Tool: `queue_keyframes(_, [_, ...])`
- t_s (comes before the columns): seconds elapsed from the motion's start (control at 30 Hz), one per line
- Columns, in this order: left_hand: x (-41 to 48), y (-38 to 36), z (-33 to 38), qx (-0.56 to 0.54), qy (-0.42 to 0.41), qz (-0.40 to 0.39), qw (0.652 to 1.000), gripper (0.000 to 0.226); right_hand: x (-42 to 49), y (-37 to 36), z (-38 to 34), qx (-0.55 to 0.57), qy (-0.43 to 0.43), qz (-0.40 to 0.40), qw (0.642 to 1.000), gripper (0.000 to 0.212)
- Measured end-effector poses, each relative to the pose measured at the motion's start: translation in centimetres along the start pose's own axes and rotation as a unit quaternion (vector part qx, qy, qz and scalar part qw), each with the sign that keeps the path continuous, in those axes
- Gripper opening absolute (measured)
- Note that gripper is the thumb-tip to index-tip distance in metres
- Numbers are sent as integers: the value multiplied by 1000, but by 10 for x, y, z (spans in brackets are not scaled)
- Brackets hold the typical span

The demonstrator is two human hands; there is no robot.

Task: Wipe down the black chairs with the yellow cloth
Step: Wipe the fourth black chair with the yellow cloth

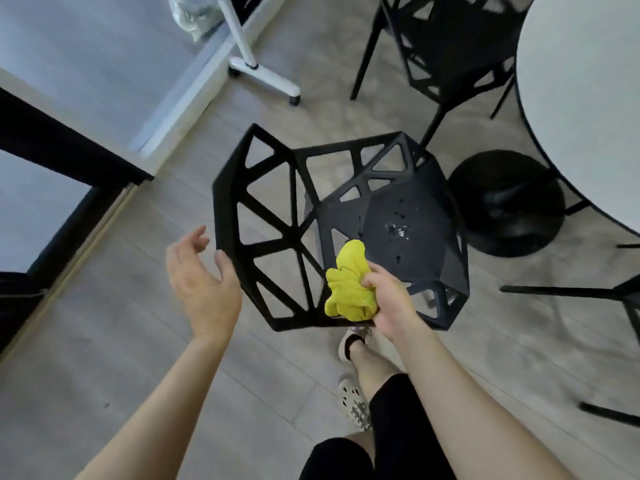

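Head view had the black chair (pixel 415 209) right in front of the person, wet spots (pixel 398 230) on its seat, with the right hand (pixel 389 301) gripping the bunched yellow cloth (pixel 348 289) at the seat's near edge. Left hand (pixel 201 271) was open, fingers relaxed, just beside the backrest's rim. Crowding in: a round white table (pixel 581 98) and its black base (pixel 509 202) on the right, a second black chair (pixel 453 39) behind, and a white wheeled stand (pixel 263 71) further back
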State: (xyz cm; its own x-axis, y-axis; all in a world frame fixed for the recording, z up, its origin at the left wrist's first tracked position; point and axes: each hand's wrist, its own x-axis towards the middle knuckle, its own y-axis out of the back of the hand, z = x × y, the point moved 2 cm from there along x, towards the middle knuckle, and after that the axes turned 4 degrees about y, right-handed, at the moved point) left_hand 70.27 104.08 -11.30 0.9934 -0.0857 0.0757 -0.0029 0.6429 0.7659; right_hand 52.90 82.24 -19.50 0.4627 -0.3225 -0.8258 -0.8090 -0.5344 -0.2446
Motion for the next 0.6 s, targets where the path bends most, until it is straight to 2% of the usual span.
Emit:
queue_keyframes(0.1, [61,-20,38,59,-181,-66,979,27,29,-6,-25,-31,7,55,998,61])
queue_keyframes(0.2, [115,-71,80,97,-280,-159,942,21,67,-13,-48,-31,8,96,995,66])
queue_keyframes(0.27, [145,-111,99,140,-304,-227,915,20,89,-18,-62,-32,20,107,994,66])
queue_keyframes(0.4, [186,-193,120,217,-259,-365,867,24,130,-15,-87,-2,39,130,991,64])
queue_keyframes(0.5, [205,-251,129,246,-273,-413,833,28,159,-7,-102,18,47,153,987,62])
queue_keyframes(0.6, [223,-319,137,254,-317,-436,803,36,195,9,-118,-1,63,212,975,57])
